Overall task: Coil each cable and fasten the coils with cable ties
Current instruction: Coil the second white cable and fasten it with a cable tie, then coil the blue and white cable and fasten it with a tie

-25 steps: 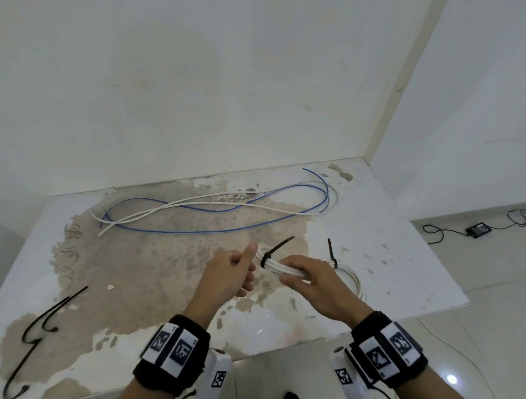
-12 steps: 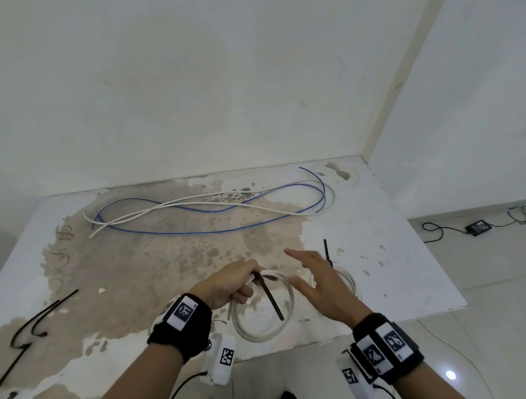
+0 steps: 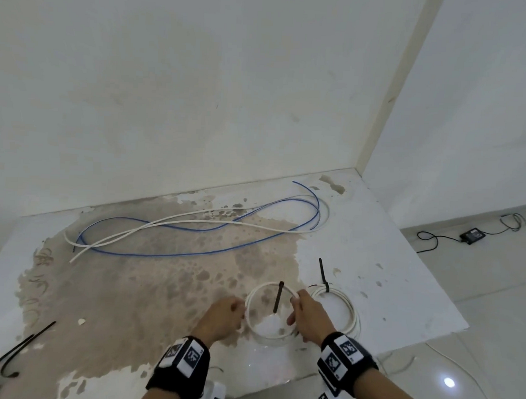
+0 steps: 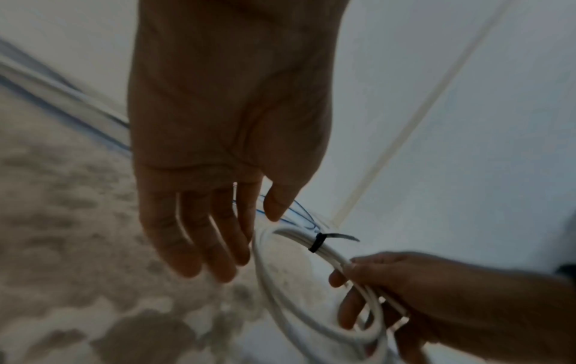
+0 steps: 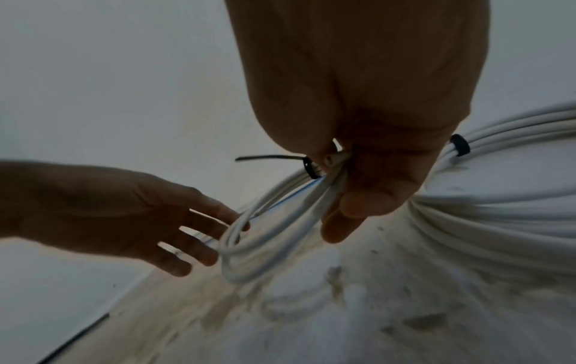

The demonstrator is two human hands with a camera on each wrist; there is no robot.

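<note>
White coil (image 3: pixel 269 312) with black cable tie (image 3: pixel 278 297) sits on the tabletop (image 3: pixel 374 249) near its front edge. Right hand (image 3: pixel 309 317) pinches the coil's right side, thumb and fingers curled round the strands. Left hand (image 3: pixel 222 318) at coil's left side, grip loose, fingers straight, holding nothing. Second tied coil (image 3: pixel 341 305) just right of it. Uncoiled blue cable (image 3: pixel 193 250) and white cable (image 3: pixel 152 229) behind it.

right hand (image 5: pixel 367 157): pinches white coil (image 5: pixel 271 221) just beside its black cable tie (image 5: pixel 308 167) | tie tail: points away from coil, toward wall | left hand (image 5: pixel 124 211): fingers straight, tips touching coil's far loop | second tied coil (image 5: pixel 498 216): behind right hand, on stained table (image 5: pixel 405 320)
</note>
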